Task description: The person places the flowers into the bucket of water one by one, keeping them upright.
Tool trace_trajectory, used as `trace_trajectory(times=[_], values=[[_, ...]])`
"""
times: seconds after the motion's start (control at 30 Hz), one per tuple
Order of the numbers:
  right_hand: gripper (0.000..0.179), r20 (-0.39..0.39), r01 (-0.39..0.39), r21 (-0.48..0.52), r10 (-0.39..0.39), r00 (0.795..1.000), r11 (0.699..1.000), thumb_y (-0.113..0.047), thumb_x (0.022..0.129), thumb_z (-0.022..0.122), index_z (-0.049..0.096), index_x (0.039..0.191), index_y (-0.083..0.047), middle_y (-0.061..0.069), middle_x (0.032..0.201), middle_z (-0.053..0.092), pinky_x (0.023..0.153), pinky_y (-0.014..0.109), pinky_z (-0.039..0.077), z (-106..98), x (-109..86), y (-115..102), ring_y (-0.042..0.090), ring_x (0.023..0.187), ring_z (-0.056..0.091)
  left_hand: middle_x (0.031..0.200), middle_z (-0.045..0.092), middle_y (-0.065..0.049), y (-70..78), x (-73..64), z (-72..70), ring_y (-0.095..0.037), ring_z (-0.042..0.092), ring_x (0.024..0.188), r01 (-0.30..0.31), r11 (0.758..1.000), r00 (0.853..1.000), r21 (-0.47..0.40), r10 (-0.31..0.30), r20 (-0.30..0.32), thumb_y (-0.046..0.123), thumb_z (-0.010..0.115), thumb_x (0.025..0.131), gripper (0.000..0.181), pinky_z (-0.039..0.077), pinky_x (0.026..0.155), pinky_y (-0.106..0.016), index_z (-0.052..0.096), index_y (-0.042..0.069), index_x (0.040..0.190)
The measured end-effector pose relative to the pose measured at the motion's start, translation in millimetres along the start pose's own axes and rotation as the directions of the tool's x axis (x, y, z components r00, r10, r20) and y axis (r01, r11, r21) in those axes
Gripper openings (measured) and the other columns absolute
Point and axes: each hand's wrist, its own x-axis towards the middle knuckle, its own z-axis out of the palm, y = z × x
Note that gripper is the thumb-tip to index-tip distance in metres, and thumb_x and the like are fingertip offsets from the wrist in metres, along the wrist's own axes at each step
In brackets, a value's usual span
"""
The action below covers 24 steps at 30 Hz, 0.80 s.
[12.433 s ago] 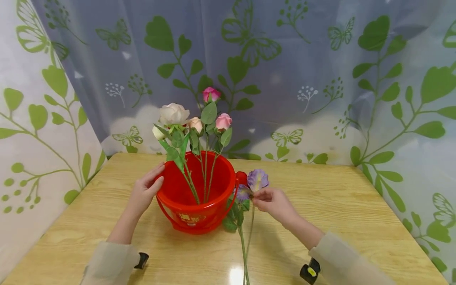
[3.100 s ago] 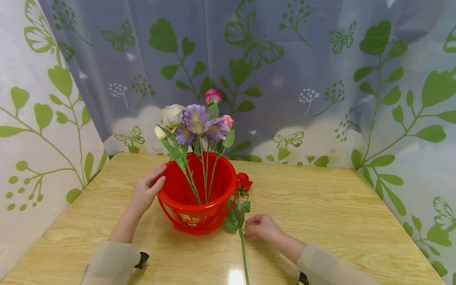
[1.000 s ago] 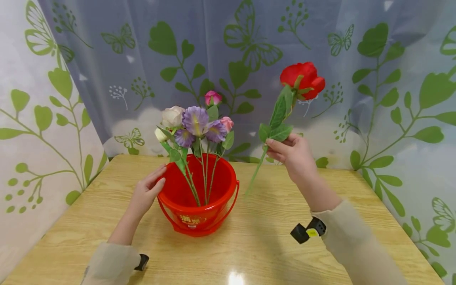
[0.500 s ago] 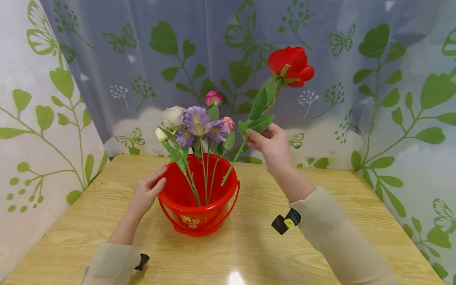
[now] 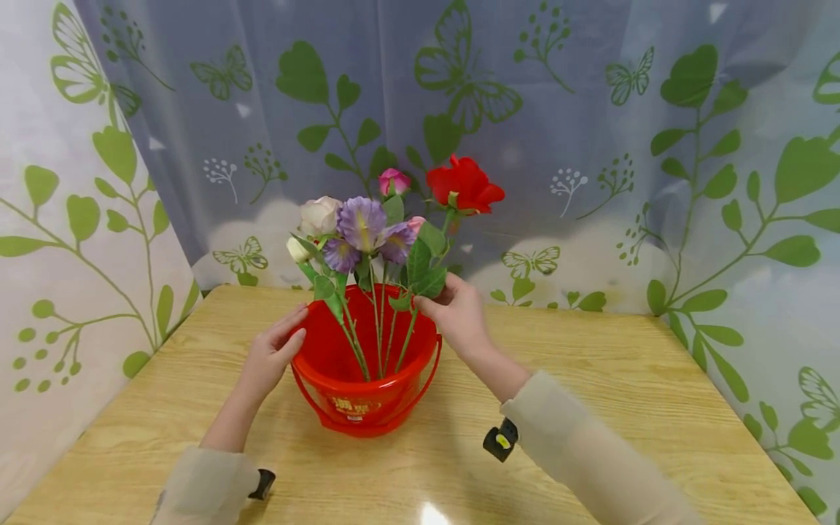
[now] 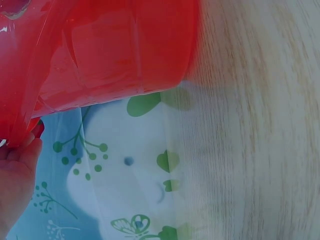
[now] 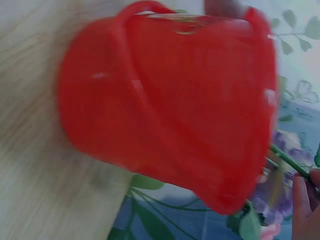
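Note:
A red bucket (image 5: 362,408) stands upright on the table, holding several upright flower stems. My right hand (image 5: 459,313) pinches a red rose (image 5: 466,186) by its stem just under the leaves. The stem's lower end is inside the bucket, by its right side. In the right wrist view, my right hand (image 7: 306,200) shows at the edge with the green stem (image 7: 290,161). My left hand (image 5: 265,357) rests against the bucket's left rim, fingers fairly straight. The left wrist view shows that hand (image 6: 17,175) touching the rim from outside.
In the bucket are a purple iris (image 5: 362,224), a white rose (image 5: 320,216), a white bud (image 5: 297,250) and a dark pink rose (image 5: 394,181). A pale pink rose (image 5: 415,224) is partly covered by leaves. Behind the wooden table (image 5: 590,408) hangs a patterned curtain (image 5: 525,146).
The purple iris has gone into the bucket. The red rose was lifted from the table, carried left and lowered with its stem inside the bucket. My left hand stays at the rim.

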Motion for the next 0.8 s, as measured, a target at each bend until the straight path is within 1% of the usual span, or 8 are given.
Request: trace_trajectory(times=[0.03, 0.17, 0.27, 0.33, 0.43, 0.53, 0.67, 0.8], values=[[0.026, 0.004, 0.011, -0.035, -0.011, 1.0, 0.999, -0.001, 0.075, 0.067, 0.063, 0.1, 0.001, 0.013, 0.086, 0.066, 0.067, 0.03, 0.051, 2, -1.5, 3, 0.02, 0.076, 0.062, 0.128, 0.044, -0.021, 1.4, 0.0, 0.0, -0.027, 0.039, 0.119, 0.001, 1.0, 1.0, 0.007, -0.001, -0.001, 0.0, 0.051, 0.087, 0.035, 0.033, 0.086, -0.008, 0.05, -0.008, 0.121], [0.025, 0.036, 0.029, -0.103, -0.025, 0.999, 0.994, -0.003, 0.075, 0.068, 0.063, 0.099, -0.002, 0.011, 0.088, 0.066, 0.068, 0.03, 0.051, 8, -6.6, 11, 0.02, 0.08, 0.063, 0.126, 0.043, -0.026, 15.9, -0.6, 0.7, -0.037, 0.038, 0.117, -0.008, 1.0, 1.0, 0.012, 0.008, -0.003, -0.005, 0.05, 0.086, 0.034, 0.032, 0.085, -0.006, 0.048, -0.013, 0.119], [0.023, 0.054, 0.057, -0.141, -0.05, 0.997, 0.988, -0.003, 0.075, 0.068, 0.064, 0.098, -0.002, 0.011, 0.087, 0.066, 0.067, 0.029, 0.051, 11, -8.8, 16, 0.021, 0.079, 0.063, 0.125, 0.042, -0.029, 27.9, -1.1, 1.7, -0.041, 0.037, 0.115, -0.011, 1.0, 1.0, 0.01, 0.011, -0.006, -0.008, 0.049, 0.085, 0.033, 0.032, 0.085, -0.005, 0.047, -0.017, 0.117], [0.023, 0.066, 0.08, -0.172, -0.07, 0.995, 0.982, -0.003, 0.075, 0.068, 0.064, 0.097, -0.001, 0.011, 0.087, 0.066, 0.066, 0.029, 0.051, 13, -10.3, 18, 0.02, 0.077, 0.064, 0.124, 0.042, -0.03, 32.2, -1.2, 1.9, -0.041, 0.037, 0.115, -0.008, 1.0, 1.0, 0.016, 0.008, -0.004, -0.008, 0.049, 0.085, 0.033, 0.032, 0.084, -0.005, 0.047, -0.018, 0.117], [0.022, 0.083, 0.11, -0.212, -0.095, 0.992, 0.971, -0.002, 0.074, 0.068, 0.064, 0.096, -0.001, 0.011, 0.086, 0.066, 0.064, 0.028, 0.051, 14, -11.9, 22, 0.019, 0.075, 0.064, 0.124, 0.042, -0.03, 34.8, -1.4, 2.0, -0.041, 0.037, 0.115, -0.001, 1.0, 1.0, 0.016, 0.001, -0.002, -0.009, 0.048, 0.085, 0.033, 0.032, 0.084, -0.005, 0.046, -0.018, 0.117], [0.021, 0.095, 0.124, -0.24, -0.104, 0.99, 0.963, -0.001, 0.074, 0.068, 0.063, 0.094, -0.001, 0.01, 0.084, 0.066, 0.062, 0.027, 0.051, 15, -13.2, 24, 0.019, 0.072, 0.063, 0.124, 0.042, -0.03, 34.3, -1.4, 1.8, -0.041, 0.037, 0.115, -0.001, 1.0, 1.0, 0.011, 0.001, -0.005, -0.009, 0.049, 0.084, 0.033, 0.032, 0.084, -0.005, 0.047, -0.018, 0.116], [0.019, 0.099, 0.116, -0.275, -0.092, 0.991, 0.954, -0.001, 0.074, 0.068, 0.062, 0.092, -0.001, 0.009, 0.081, 0.065, 0.06, 0.026, 0.05, 16, -14.6, 23, 0.018, 0.07, 0.062, 0.124, 0.042, -0.03, 32.3, -1.3, 1.8, -0.041, 0.037, 0.114, -0.008, 1.0, 1.0, 0.017, 0.008, -0.009, -0.01, 0.049, 0.084, 0.033, 0.032, 0.084, -0.005, 0.047, -0.018, 0.116], [0.016, 0.107, 0.111, -0.327, -0.08, 0.991, 0.938, -0.003, 0.074, 0.068, 0.061, 0.088, -0.002, 0.008, 0.076, 0.064, 0.059, 0.026, 0.049, 18, -15.9, 21, 0.017, 0.067, 0.06, 0.124, 0.042, -0.03, 32.0, -1.8, 2.0, -0.042, 0.038, 0.114, -0.013, 1.0, 1.0, 0.023, 0.014, -0.008, -0.01, 0.049, 0.084, 0.033, 0.032, 0.084, -0.005, 0.047, -0.018, 0.116]])
